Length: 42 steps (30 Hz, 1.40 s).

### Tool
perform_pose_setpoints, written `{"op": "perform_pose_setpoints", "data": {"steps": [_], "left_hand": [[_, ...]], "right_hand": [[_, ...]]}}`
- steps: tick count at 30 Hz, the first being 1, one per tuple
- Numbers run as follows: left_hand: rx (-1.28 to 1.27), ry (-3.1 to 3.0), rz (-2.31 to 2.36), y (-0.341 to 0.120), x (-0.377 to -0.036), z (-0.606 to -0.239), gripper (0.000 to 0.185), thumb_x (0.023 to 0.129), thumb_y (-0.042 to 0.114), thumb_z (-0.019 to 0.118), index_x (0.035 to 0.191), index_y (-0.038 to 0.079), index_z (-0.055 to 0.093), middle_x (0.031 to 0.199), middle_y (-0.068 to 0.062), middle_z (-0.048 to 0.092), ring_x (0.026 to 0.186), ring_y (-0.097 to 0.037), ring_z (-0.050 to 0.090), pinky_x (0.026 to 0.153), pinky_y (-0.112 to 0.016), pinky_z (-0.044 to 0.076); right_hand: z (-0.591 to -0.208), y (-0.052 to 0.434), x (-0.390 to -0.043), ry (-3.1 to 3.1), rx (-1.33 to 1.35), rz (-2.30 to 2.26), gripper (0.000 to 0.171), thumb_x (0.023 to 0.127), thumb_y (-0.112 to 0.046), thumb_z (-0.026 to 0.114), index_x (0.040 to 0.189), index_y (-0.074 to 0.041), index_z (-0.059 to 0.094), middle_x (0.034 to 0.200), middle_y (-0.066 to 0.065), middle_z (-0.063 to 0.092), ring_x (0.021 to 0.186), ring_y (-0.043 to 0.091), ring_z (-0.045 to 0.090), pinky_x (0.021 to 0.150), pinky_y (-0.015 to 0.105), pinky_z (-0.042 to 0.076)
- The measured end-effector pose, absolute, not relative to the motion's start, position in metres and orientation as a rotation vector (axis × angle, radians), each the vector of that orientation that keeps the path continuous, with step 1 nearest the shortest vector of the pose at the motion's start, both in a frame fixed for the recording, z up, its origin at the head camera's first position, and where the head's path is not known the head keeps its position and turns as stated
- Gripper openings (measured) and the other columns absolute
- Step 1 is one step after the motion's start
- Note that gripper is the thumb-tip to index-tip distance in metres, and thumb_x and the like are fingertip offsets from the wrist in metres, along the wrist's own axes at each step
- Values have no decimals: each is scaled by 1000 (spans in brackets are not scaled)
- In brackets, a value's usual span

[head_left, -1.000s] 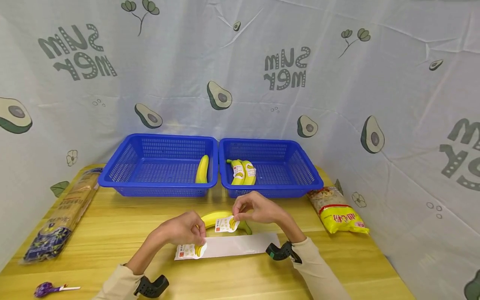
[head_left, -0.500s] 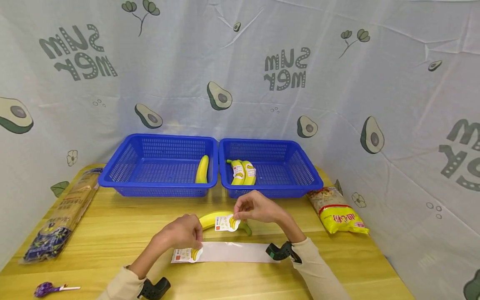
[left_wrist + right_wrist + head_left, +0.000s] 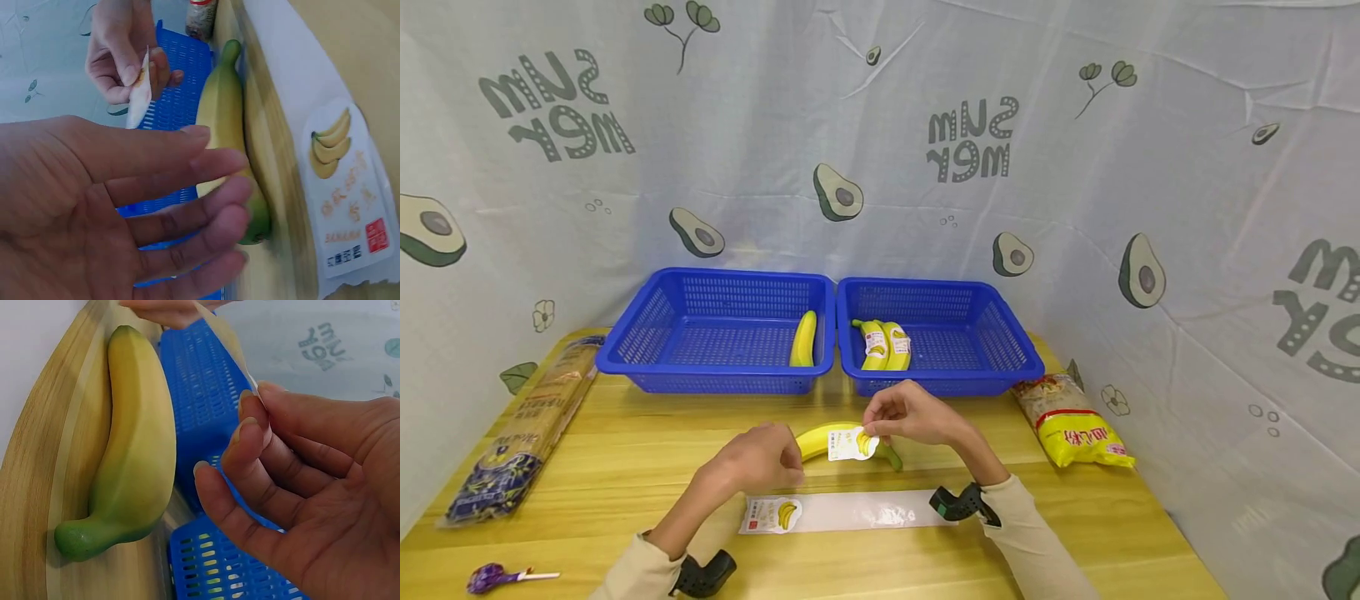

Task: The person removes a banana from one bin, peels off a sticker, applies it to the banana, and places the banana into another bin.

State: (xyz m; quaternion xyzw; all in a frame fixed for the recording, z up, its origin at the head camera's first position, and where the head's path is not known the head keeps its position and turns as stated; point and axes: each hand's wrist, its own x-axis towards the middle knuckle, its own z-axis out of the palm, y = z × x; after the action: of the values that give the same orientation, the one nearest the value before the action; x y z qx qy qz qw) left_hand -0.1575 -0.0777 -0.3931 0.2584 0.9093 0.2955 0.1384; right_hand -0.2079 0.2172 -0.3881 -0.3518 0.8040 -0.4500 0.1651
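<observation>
A yellow banana (image 3: 820,437) with green ends lies on the wooden table (image 3: 625,467), also shown close up (image 3: 134,450) in the right wrist view. My right hand (image 3: 872,427) pinches a white banana sticker (image 3: 852,444) just above its middle; the left wrist view shows that sticker (image 3: 140,94) edge-on between thumb and fingers. My left hand (image 3: 790,456) hovers by the banana's left end, its fingers (image 3: 187,187) loosely straight and holding nothing. In front lies a glossy backing strip (image 3: 865,511) with one sticker (image 3: 772,514) at its left end.
Two blue baskets stand at the back: the left one (image 3: 647,333) holds one banana (image 3: 803,337), the right one (image 3: 985,333) two stickered bananas (image 3: 883,343). A long noodle packet (image 3: 523,429) lies far left, a yellow snack bag (image 3: 1075,421) right, a purple lollipop (image 3: 496,577) front left.
My left hand has let go of the backing strip, which now lies flat nearer to me, and has risen toward the banana. My right hand keeps the sticker over the banana.
</observation>
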Motion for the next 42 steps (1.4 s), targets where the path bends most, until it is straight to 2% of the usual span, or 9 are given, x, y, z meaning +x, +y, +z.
{"op": "perform_pose_setpoints", "data": {"steps": [4, 7, 11, 14, 19, 24, 32, 42], "left_hand": [[908, 2513, 1095, -82, -167, -392, 10, 98, 11, 80, 88, 7, 81, 81, 4, 71, 75, -10, 61, 67, -27, 55], [949, 2482, 1240, -80, -174, -394, 10, 100, 12, 77, 98, 2, 81, 87, 1, 74, 80, -10, 64, 72, -25, 57], [878, 2504, 1373, -73, -179, -398, 16, 102, 17, 77, 104, 2, 82, 92, 2, 75, 85, -12, 65, 78, -27, 58], [807, 2503, 1456, -66, -179, -400, 16, 100, 17, 78, 103, 2, 82, 89, 1, 75, 83, -13, 66, 76, -27, 58], [702, 2515, 1562, -58, -179, -405, 9, 98, 8, 78, 94, 2, 81, 79, -2, 75, 74, -22, 69, 67, -26, 57], [615, 2533, 1595, -54, -179, -407, 11, 99, 6, 77, 90, 3, 80, 76, -7, 74, 71, -27, 69, 64, -29, 57], [530, 2646, 1573, -47, -183, -408, 12, 96, 1, 77, 86, 3, 81, 71, -4, 74, 63, -16, 66, 60, -27, 54], [447, 2769, 1489, -40, -187, -417, 14, 93, 3, 81, 81, 8, 81, 67, 3, 69, 61, -12, 61, 56, -29, 52]], "right_hand": [[-390, 217, -208, 2300, -988, -1290, 6, 102, 2, 72, 104, 6, 75, 91, 12, 76, 75, 47, 67, 71, 53, 65], [-390, 217, -208, 2308, -988, -1302, 5, 102, 2, 71, 104, 6, 75, 90, 12, 75, 74, 45, 67, 71, 52, 65], [-392, 216, -209, 2326, -1008, -1320, 5, 102, 2, 71, 103, 6, 75, 88, 11, 74, 74, 46, 66, 69, 48, 65], [-394, 215, -209, 2359, -1008, -1336, 5, 102, 2, 72, 101, 6, 75, 87, 10, 73, 73, 48, 65, 67, 45, 64], [-398, 212, -210, 2381, -977, -1359, 5, 101, 1, 73, 101, 5, 76, 88, 9, 74, 73, 45, 66, 68, 46, 64], [-400, 210, -211, 2425, -941, -1376, 5, 102, 1, 72, 101, 4, 76, 88, 10, 74, 74, 43, 67, 69, 45, 64], [-409, 206, -216, 2531, -885, -1356, 6, 101, 0, 74, 98, 5, 77, 88, 11, 76, 71, 20, 68, 68, 30, 64], [-417, 202, -216, 2625, -818, -1345, 7, 99, 0, 76, 94, 6, 77, 87, 14, 77, 67, 20, 68, 62, 29, 63]]}}
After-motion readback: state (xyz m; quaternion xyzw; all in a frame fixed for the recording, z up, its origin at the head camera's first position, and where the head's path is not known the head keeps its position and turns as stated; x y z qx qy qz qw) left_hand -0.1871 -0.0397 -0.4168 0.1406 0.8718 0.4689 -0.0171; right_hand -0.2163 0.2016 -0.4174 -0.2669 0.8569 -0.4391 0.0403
